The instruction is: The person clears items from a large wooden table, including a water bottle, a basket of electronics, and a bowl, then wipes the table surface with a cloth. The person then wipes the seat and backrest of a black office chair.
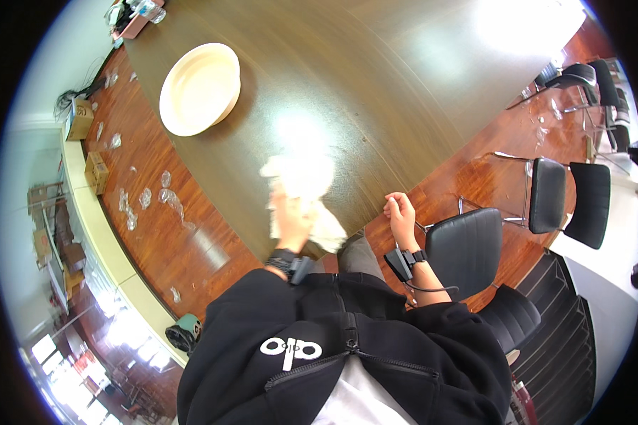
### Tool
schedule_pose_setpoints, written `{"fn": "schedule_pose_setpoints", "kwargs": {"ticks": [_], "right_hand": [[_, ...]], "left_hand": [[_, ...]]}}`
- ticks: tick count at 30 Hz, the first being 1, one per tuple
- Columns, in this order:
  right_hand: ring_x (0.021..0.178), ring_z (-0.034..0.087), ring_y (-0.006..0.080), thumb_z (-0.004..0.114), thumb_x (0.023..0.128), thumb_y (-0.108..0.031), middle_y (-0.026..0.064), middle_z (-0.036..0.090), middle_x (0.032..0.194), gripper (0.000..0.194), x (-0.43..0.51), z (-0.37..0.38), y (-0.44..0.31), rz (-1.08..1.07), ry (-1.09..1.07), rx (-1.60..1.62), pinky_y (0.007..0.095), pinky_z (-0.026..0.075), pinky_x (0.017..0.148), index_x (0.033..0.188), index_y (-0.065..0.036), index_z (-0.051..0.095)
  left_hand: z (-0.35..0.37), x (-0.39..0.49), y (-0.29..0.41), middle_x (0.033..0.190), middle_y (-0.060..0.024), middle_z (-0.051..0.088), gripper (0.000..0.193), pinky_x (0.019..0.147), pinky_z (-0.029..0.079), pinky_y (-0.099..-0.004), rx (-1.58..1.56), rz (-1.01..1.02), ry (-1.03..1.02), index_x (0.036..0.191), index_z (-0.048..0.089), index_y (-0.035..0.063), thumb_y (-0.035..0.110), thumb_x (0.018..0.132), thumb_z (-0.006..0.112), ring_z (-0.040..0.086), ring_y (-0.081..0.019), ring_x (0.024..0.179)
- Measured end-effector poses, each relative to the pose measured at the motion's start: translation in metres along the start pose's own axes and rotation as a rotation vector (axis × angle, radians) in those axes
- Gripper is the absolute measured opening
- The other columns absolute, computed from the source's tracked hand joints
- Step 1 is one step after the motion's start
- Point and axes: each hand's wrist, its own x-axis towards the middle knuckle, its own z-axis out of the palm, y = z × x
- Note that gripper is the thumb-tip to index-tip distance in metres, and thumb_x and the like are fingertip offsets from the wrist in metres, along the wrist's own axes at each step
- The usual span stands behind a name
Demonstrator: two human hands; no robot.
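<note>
A crumpled white cloth [327, 226] lies on the dark wooden table [351, 79] close to its near corner. My left hand [292, 219] is on the cloth, holding it against the tabletop; motion blur and glare wash out the fingertips. Beside the table's right edge, my right hand [402, 215] has its fingers curled in and holds nothing. Each wrist wears a dark strapped device. A round cream basin [199, 90] stands on the table, beyond my left hand and to its left.
A pink container [136, 26] with a plastic bottle and other items sits at the table's far left corner. Black chairs [463, 254] line the right side. Crumpled clear plastic [171, 201] litters the wooden floor at left, near cardboard boxes [97, 172]. Dark stairs [553, 319] descend at lower right.
</note>
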Motion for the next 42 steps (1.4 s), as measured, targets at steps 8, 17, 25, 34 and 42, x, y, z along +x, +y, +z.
{"fn": "schedule_pose_setpoints", "kwargs": {"ticks": [8,17,25,34,42], "right_hand": [[0.055,0.055,0.0078,0.046,0.095,-0.009,0.0042,0.06,0.073,0.013,0.02,-0.012,-0.022,0.195,-0.091,-0.065,0.0206,0.044,0.052,0.098,-0.001,0.056],[0.061,0.063,0.0183,0.046,0.095,-0.016,0.0113,0.063,0.074,0.018,0.046,-0.017,-0.039,0.407,-0.248,-0.185,0.0273,0.05,0.054,0.102,-0.001,0.052],[0.077,0.064,0.0202,0.041,0.097,-0.015,0.0098,0.063,0.083,0.019,0.079,-0.026,-0.06,0.546,-0.363,0.119,0.0297,0.053,0.071,0.105,-0.002,0.052],[0.076,0.061,0.0168,0.049,0.095,-0.018,0.0061,0.062,0.083,0.02,0.173,-0.09,-0.086,0.379,-0.226,0.306,0.0276,0.05,0.069,0.105,-0.003,0.056],[0.075,0.056,0.0141,0.055,0.091,-0.021,0.0007,0.059,0.082,0.02,0.266,-0.136,-0.11,0.485,-0.072,0.661,0.0256,0.048,0.069,0.104,-0.007,0.057]], "left_hand": [[-0.037,-0.039,-0.056,0.141,-0.034,0.022,0.068,0.109,0.017,-0.0561,0.138,-0.522,0.214,0.139,0.034,-0.0009,0.022,0.079,0.059,0.018,-0.0491,0.133],[0.006,0.054,-0.005,0.141,-0.0343,0.021,0.069,0.107,0.016,-0.0594,0.111,-0.321,0.221,0.139,0.037,0.0042,0.025,0.078,0.063,0.015,-0.0517,0.132],[0.028,0.119,0.019,0.141,-0.0293,0.025,0.063,0.105,0.018,-0.0628,0.07,-0.284,0.264,0.137,0.041,0.009,0.026,0.08,0.061,0.017,-0.0523,0.132],[0.102,0.17,0.164,0.142,-0.0279,0.028,0.044,0.107,0.017,-0.0615,-0.032,0.015,0.007,0.116,0.06,0.0095,0.035,0.08,0.06,0.019,-0.0501,0.133],[0.118,0.2,0.2,0.143,-0.0237,0.03,0.058,0.108,0.019,-0.0574,-0.136,0.116,-0.09,0.131,0.052,0.0154,0.036,0.078,0.064,0.021,-0.0441,0.136]]}}
